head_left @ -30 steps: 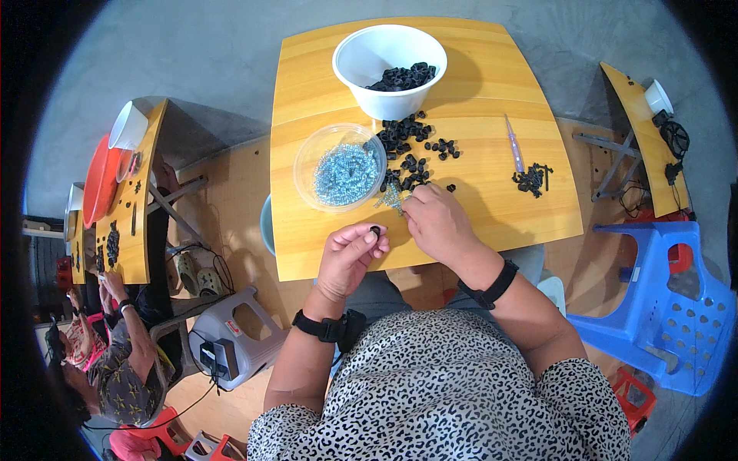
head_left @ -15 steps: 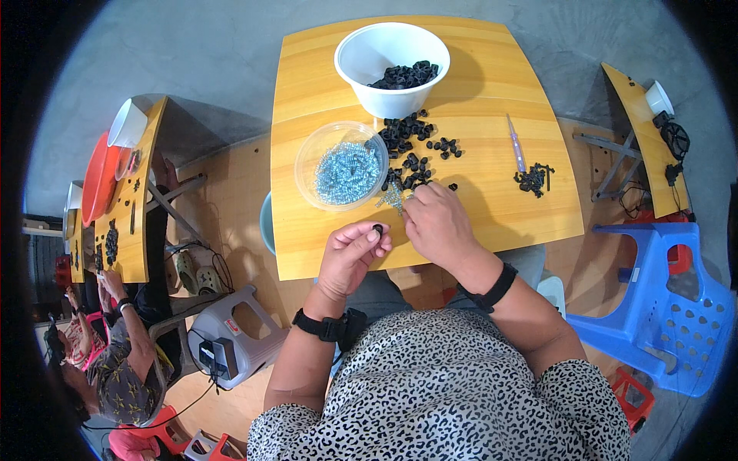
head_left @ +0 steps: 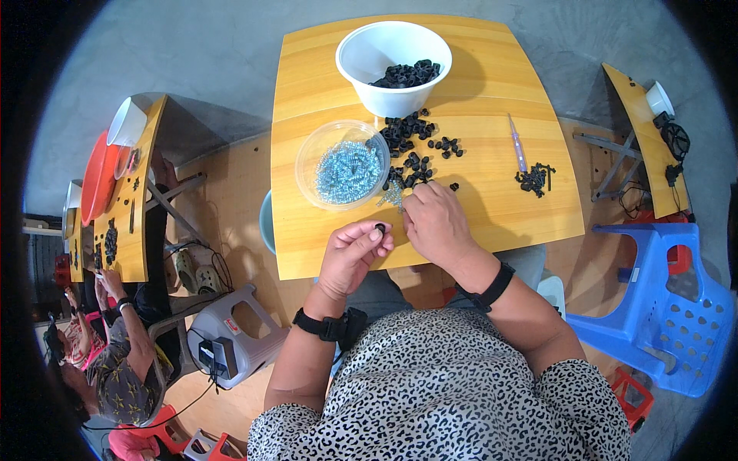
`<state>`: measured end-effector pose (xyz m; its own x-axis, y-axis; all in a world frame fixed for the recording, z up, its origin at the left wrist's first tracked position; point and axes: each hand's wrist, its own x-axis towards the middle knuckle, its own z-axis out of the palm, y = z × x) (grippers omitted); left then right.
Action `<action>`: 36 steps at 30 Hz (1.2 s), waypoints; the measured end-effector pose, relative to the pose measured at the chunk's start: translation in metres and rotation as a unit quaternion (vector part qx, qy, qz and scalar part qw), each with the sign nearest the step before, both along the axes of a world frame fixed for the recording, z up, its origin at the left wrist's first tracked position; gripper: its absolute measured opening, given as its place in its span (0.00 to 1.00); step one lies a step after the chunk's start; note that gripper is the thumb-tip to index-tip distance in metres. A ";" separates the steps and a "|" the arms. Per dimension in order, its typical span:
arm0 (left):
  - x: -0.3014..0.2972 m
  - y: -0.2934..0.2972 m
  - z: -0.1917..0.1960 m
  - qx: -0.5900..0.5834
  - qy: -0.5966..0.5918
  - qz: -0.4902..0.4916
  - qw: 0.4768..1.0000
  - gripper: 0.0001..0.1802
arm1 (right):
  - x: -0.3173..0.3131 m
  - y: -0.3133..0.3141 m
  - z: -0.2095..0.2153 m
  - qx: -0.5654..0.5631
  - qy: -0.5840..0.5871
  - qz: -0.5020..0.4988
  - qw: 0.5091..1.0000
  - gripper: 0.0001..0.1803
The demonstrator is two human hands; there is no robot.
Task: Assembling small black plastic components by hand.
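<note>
Near the table's front edge, my left hand [head_left: 355,257] pinches a small black plastic part [head_left: 380,229] between thumb and fingers. My right hand [head_left: 440,224] is lowered to the tabletop, fingers bent together at a little pile of loose metal springs [head_left: 391,196]; its fingertips are partly hidden, so anything in them cannot be made out. A clear round tub [head_left: 301,173] full of shiny springs stands just left of that pile. Beyond my right hand, loose black plastic parts [head_left: 400,134] lie scattered between the tub and a white bowl.
The white bowl [head_left: 361,84] at the far side holds more black parts. To the right lie a screwdriver [head_left: 517,144] and a heap of small black pieces [head_left: 533,181]. A blue plastic stool [head_left: 646,300] stands at right. At left a person [head_left: 127,369] sits by another table [head_left: 138,230].
Hardly anything differs. Both hands keep nearly the same places, the left still pinching the black part and the right still at the small spring pile.
</note>
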<state>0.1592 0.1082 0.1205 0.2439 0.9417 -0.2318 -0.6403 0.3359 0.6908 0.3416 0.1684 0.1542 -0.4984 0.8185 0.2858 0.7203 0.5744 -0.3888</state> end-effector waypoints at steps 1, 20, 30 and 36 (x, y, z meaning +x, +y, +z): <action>0.000 0.000 0.000 -0.001 -0.002 -0.001 1.000 0.12 | 0.000 0.000 0.001 -0.009 0.003 -0.002 1.000 0.04; 0.008 -0.001 -0.002 0.048 0.105 -0.014 0.993 0.12 | 0.017 0.000 -0.002 0.025 0.073 0.002 0.997 0.03; 0.017 -0.001 0.006 0.123 0.268 0.005 0.955 0.11 | 0.012 0.000 -0.010 -0.083 0.197 -0.006 0.977 0.02; 0.018 0.000 0.002 0.135 0.269 0.012 0.954 0.12 | 0.014 0.004 -0.011 -0.066 0.188 -0.003 0.980 0.02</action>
